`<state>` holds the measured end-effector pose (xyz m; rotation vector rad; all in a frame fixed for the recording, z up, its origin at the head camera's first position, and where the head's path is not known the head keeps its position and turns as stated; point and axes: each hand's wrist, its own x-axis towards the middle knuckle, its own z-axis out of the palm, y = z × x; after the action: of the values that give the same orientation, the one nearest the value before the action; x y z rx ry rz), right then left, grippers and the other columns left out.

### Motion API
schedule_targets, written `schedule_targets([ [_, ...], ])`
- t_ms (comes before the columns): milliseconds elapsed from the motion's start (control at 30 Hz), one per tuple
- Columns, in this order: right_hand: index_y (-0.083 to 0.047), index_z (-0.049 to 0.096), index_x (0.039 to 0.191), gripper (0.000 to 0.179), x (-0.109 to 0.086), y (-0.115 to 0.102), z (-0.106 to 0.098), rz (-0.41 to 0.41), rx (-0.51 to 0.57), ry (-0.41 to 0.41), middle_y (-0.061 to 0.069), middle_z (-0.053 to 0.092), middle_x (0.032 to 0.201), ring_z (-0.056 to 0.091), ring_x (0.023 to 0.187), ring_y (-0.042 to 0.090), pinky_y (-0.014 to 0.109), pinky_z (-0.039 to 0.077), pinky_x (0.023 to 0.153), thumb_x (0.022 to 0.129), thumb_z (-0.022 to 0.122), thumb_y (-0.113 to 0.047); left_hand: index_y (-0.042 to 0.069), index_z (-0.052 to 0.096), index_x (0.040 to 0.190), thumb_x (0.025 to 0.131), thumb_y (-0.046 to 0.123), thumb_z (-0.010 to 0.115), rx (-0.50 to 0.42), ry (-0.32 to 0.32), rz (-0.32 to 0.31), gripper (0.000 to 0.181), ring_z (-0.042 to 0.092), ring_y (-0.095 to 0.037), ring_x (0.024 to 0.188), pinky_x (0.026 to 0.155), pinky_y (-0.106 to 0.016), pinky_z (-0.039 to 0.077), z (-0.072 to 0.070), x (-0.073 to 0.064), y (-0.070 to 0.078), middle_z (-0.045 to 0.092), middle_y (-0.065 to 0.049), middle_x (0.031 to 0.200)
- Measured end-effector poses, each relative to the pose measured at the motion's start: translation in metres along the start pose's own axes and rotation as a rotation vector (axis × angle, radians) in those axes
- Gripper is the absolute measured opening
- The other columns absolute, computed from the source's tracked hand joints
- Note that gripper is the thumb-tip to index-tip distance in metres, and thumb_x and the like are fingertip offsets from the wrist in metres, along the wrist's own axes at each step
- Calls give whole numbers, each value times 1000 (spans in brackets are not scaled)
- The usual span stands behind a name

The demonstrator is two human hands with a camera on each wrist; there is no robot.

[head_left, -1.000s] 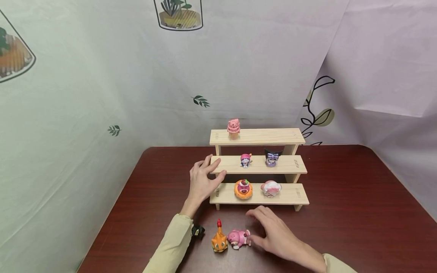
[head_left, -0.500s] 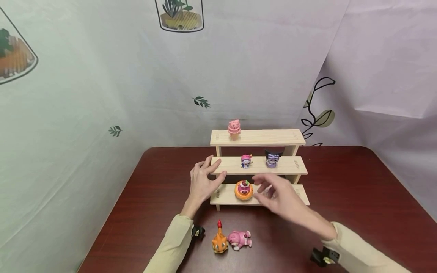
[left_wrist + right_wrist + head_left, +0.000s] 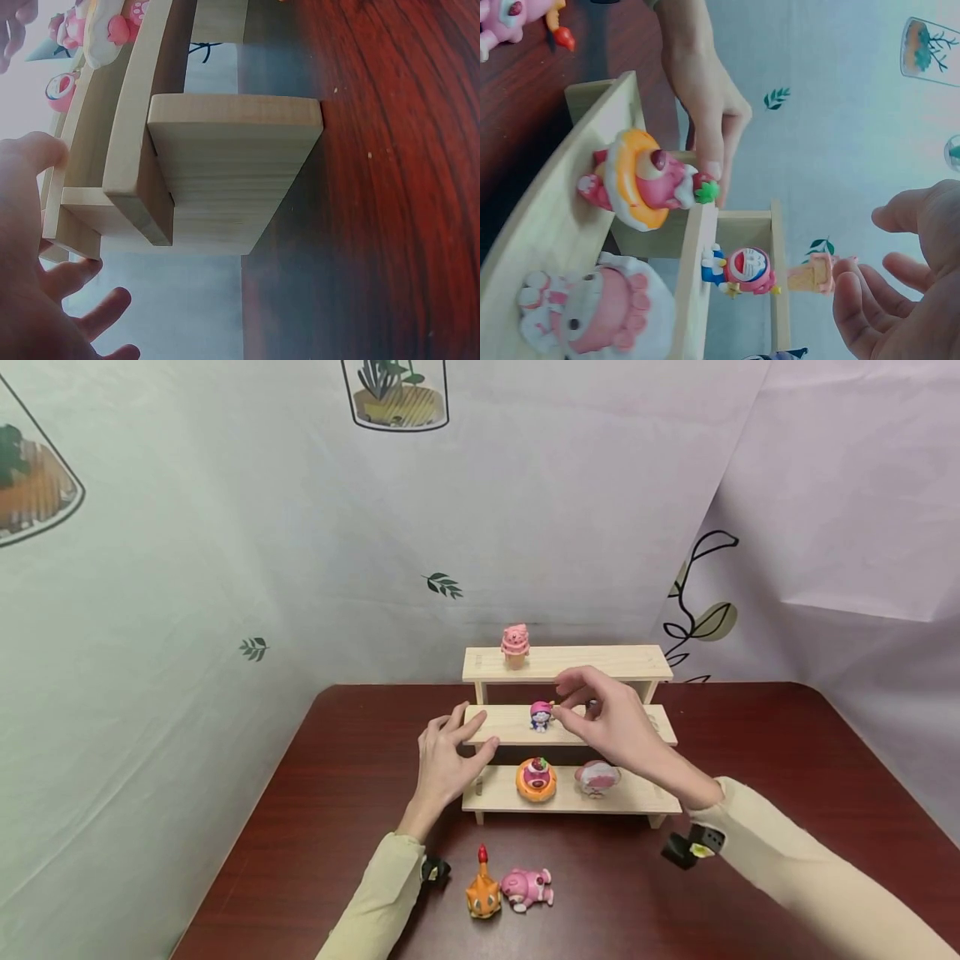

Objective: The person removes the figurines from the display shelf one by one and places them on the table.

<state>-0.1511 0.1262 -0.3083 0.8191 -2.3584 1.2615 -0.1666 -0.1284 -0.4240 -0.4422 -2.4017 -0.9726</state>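
Observation:
My left hand grips the left end of the middle tier of a wooden three-step display shelf, thumb at its front edge, fingers spread. Over that tier hovers my right hand, fingers loosely bent and holding nothing. Just left of its fingertips stands a small blue figurine with a pink cap. A dark-eared figurine is mostly hidden behind the right hand. On the bottom tier sit a pink bear in an orange ring and a pink-and-white figurine. A pink ice-cream-cone figurine stands on the top tier.
In front of the shelf, an orange figurine with a red-tipped tail stands beside a pink bear figurine lying on its side. Both are on the dark red-brown table. A printed cloth hangs behind the table.
My right hand has risen from beside the lying pink bear, past the bottom tier, to the middle tier. The left hand stays at the shelf's end.

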Motion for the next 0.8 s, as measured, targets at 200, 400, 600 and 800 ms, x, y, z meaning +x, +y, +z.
schedule_targets([
  [200, 1, 60, 121, 36, 18, -2, 2, 65, 45, -7, 17, 66, 111, 69, 91, 24, 38, 53, 73, 88, 74, -1, 12, 71, 128, 86, 37, 73, -1, -2, -1, 48, 48, -43, 119, 101, -67, 25, 0, -1, 0, 56, -16, 141],
  [400, 0, 58, 126, 40, 36, -3, 9, 114, 64, -1, 21, 63, 118, 67, 97, 29, 44, 55, 80, 89, 72, -4, 12, 72, 127, 86, 37, 73, 2, 3, 6, 48, 48, -43, 119, 100, -67, 26, 0, 0, -1, 56, -16, 141],
  [600, -1, 56, 130, 43, 50, 2, 15, 166, 62, 9, 22, 59, 124, 65, 102, 32, 46, 53, 83, 90, 72, -8, 13, 71, 128, 86, 38, 73, -1, -3, 3, 49, 48, -43, 119, 100, -67, 26, 1, -1, -1, 56, -17, 141],
  [800, -1, 56, 131, 45, 59, 9, 19, 212, 59, 17, 20, 60, 124, 64, 104, 34, 47, 54, 81, 91, 73, -10, 12, 71, 127, 86, 37, 73, 0, -1, 4, 48, 48, -43, 119, 100, -67, 26, 0, 0, -1, 57, -16, 140],
])
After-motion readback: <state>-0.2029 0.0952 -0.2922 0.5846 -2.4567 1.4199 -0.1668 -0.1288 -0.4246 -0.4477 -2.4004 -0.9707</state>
